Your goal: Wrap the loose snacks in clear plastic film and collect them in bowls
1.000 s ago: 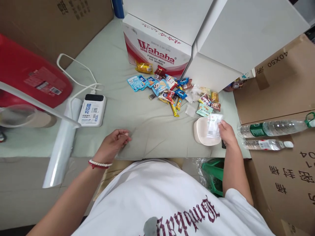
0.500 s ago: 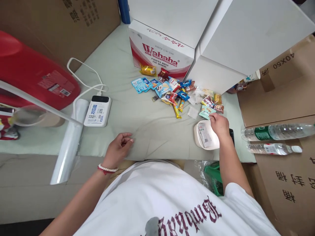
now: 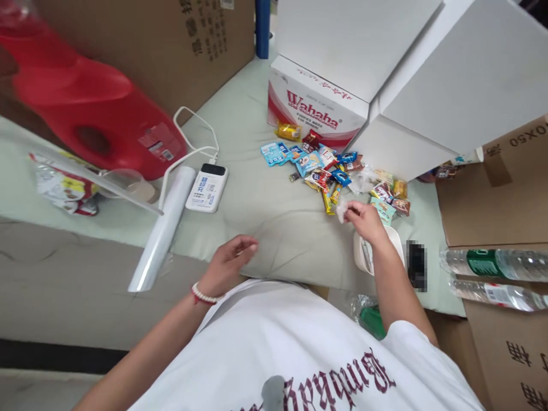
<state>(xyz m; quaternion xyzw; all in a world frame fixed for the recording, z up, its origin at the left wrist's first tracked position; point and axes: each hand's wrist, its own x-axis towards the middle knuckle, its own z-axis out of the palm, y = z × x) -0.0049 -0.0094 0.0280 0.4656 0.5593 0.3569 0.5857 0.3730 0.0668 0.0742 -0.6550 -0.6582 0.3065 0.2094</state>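
My right hand pinches a small translucent plastic packet above the cloth, at the near edge of a heap of wrapped snacks. Right below that wrist stands a white bowl, partly covered by my forearm, with a printed packet inside it. A mint-green snack packet lies just beyond the bowl. My left hand hovers over the table's near edge, fingers loosely bent and apart from the thumb, holding nothing.
Behind the snacks stands a Wahaha carton. On the left are a white power bank with its cable, a plastic roll and a red jug. Water bottles lie on the right beside a blurred dark object.
My right hand has moved left from the mint-green packet and lifted the translucent packet from the cloth. My left hand has loosened its curl slightly. The camera view has shifted left.
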